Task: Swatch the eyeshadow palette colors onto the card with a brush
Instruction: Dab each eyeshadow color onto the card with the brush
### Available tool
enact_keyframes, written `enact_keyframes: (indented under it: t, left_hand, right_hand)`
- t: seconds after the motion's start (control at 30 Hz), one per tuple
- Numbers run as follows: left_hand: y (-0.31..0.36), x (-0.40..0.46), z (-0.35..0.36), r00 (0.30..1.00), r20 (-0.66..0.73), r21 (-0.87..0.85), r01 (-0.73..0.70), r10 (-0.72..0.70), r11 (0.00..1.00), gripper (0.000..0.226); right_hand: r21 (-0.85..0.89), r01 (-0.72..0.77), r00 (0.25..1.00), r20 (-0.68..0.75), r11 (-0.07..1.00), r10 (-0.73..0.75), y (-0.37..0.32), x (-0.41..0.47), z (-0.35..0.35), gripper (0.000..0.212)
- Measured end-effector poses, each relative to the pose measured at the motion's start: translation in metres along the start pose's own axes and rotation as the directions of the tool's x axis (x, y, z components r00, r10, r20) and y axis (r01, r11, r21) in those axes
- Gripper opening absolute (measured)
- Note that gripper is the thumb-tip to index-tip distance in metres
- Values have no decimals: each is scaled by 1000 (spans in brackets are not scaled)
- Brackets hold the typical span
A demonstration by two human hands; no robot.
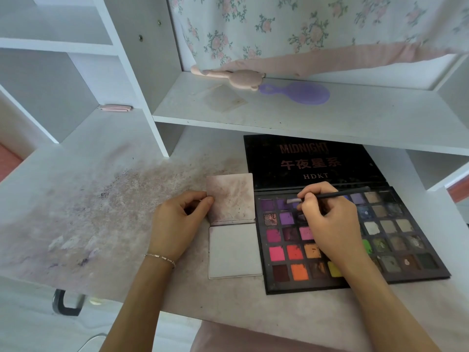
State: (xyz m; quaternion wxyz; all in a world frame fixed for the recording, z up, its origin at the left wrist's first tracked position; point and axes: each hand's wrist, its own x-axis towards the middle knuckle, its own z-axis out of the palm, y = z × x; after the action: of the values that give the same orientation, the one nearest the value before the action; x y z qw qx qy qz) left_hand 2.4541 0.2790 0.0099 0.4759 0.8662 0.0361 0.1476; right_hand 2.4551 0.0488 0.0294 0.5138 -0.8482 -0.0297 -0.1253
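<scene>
Load the brush from the purple pans, then carry it to the card.
One palette [355,252] lies under your right hand [330,224]; one hinged card [232,199] is pinched at its edge by your left hand [177,224]; one brush [330,195], pinched in your right fingers, tip just beyond them. Dab lightly, hold the card flat.

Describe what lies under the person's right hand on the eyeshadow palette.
The right hand, holding the brush, rests over the eyeshadow palette. Purple, pink, orange and green pans show around it; the pans directly beneath are covered.
</scene>
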Motion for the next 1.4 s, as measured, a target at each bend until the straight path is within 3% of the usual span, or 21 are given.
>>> enact_keyframes:
  t: [0.13,0.23,0.37,0.5,0.63,1.4]
  left_hand:
    - [0,0,0,1000,-3,8,12,-12,1000,28]
    - [0,1,0,1000,-5,3,27,-27,1000,27]
    - [-2,1,0,999,-2,-5,51,-51,999,14]
    - [0,0,-1,999,6,-5,54,-54,999,14]
    - [1,0,-1,998,10,-2,67,-66,998,12]
    - [0,1,-1,993,19,20,116,-117,993,6]
  right_hand:
    - [37,13,1000,12,999,-13,-7,-2,3,23]
    - [167,17,999,27,986,-21,-18,-4,10,14]
    - [283,-17,989,146,959,-25,-28,-13,29,13]
    - [212,-11,954,296,977,-54,-32,-18,45,8]
    - [176,22,934,348,984,-83,-32,-18,51,12]
    - [161,20,922,378,987,-80,-30,-19,54,14]
